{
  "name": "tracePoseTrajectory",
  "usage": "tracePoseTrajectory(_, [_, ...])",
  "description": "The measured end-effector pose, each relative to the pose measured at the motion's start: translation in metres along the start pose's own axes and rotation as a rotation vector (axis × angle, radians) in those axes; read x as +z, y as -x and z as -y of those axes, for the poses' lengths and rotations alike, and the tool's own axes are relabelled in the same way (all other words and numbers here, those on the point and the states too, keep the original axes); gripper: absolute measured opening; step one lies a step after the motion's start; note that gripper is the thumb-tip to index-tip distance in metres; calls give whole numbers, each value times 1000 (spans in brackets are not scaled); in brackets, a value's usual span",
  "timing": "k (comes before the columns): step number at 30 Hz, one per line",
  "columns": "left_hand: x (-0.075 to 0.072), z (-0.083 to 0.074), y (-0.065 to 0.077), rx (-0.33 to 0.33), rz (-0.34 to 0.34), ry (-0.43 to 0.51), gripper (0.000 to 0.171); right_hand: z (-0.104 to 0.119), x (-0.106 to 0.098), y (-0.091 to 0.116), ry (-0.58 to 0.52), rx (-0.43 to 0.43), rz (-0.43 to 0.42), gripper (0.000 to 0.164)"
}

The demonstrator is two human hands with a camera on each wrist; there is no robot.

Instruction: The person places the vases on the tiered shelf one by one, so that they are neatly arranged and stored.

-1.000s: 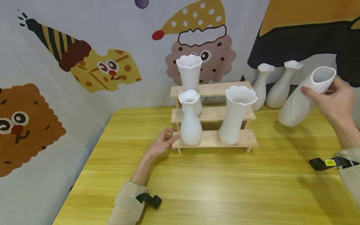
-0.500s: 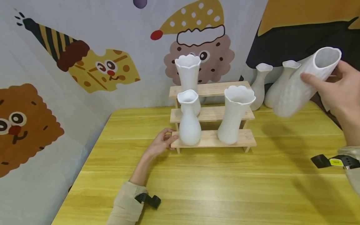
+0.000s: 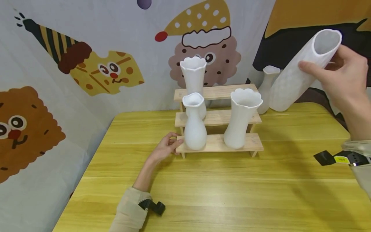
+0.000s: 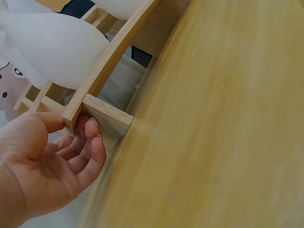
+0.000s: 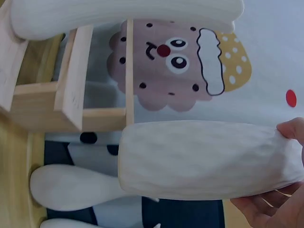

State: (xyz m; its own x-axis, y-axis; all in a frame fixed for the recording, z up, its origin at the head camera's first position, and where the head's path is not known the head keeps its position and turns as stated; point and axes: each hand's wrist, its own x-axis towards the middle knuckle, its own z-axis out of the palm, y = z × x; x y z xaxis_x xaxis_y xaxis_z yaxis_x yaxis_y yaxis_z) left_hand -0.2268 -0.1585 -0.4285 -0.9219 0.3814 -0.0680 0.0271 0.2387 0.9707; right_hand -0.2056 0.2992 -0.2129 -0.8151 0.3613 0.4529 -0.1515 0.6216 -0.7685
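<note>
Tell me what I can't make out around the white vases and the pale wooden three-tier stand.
Head view: the right hand's fingertips, except the thumb's, are hidden behind the tilted, textured white vase it holds.
Head view: the base of the rear scalloped-rim white vase is hidden by the slim-necked white vase in front.
Right wrist view: the held vase's rim is cut off by the right edge; the lowest white vase, by the bottom edge.

Beige sleeves (image 3: 131,207), black wrist straps (image 3: 356,158), yellow label (image 3: 342,159) on the right one
</note>
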Motion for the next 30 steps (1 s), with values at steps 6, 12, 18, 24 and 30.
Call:
tracePoseTrajectory(6, [0,1,-1,-5,-1,0,43,15,8,-3,-56,-28,23,59])
tracePoseTrajectory(12, [0,1,-1,1,1,-1,44,29,17,-6,-134,-48,72,58])
tracePoseTrajectory(18, [0,-1,-1,2,5,1,43,40,28,-9,-160,-49,128,57])
tracePoseTrajectory(24, [-1,-1,1,2,8,0,44,47,37,-12,-152,-59,188,55])
tracePoseTrajectory(30, [-1,0,0,3,6,-3,45,52,48,-15,-149,-81,246,55])
